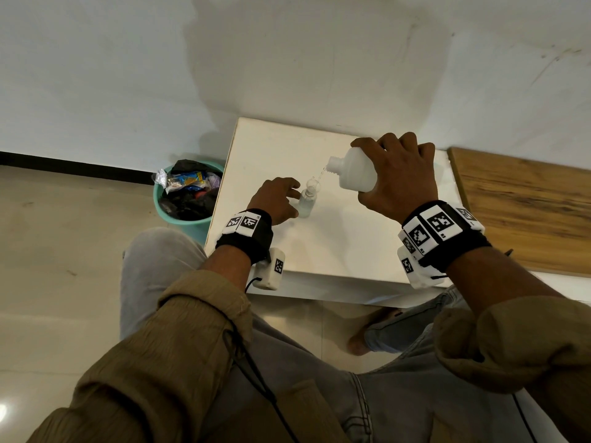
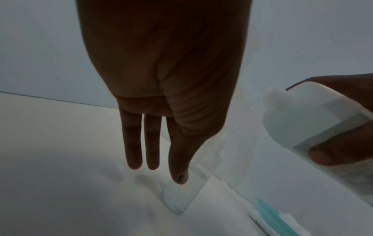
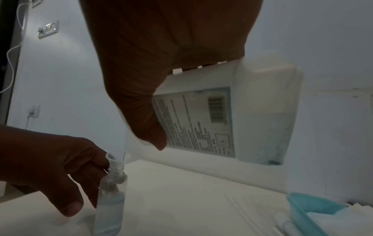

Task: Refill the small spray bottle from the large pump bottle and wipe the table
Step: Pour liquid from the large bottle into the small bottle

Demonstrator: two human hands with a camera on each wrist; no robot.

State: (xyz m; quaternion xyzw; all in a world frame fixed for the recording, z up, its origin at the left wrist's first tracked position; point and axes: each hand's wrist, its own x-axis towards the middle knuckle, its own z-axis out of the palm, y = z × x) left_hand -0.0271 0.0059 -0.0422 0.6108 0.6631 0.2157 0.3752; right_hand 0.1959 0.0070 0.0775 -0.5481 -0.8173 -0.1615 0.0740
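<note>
While the right hand (image 1: 398, 177) grips the large white bottle (image 1: 353, 171) tilted neck-down, a thin stream falls from its open neck into the small funnel (image 3: 118, 157) seated in the small clear bottle (image 1: 307, 201). This bottle stands upright on the white table (image 1: 335, 244), partly filled; the left hand (image 1: 278, 199) steadies it with thumb and fingers curled around its side.

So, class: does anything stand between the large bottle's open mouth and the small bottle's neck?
Only a small clear funnel, seated in the small bottle, and it guides the thin stream. The right hand tilts the large bottle; the left hand steadies the small one. Nothing visible blocks the pour.
</note>
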